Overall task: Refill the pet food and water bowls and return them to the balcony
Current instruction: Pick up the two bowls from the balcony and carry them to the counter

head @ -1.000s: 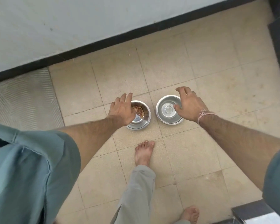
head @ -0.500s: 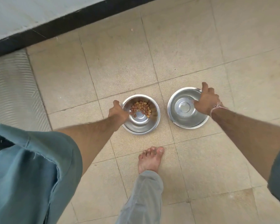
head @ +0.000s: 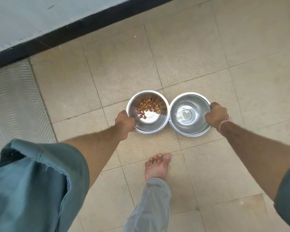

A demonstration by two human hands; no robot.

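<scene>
Ahead of my bare foot (head: 156, 166), my reaching hands have closed: left hand (head: 124, 122) grips the kibble bowl (head: 157, 122), right hand (head: 216, 116) the water bowl (head: 188, 114), ready for lifting.

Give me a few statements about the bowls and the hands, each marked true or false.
1. The left hand grips the rim of the kibble bowl. True.
2. The right hand hangs free. False: it grips the rim of the second bowl.
3. The kibble fills its bowl to the brim. False: it is a small cluster, with bare metal beside it.
4. The foot in view is bare. True.
</scene>
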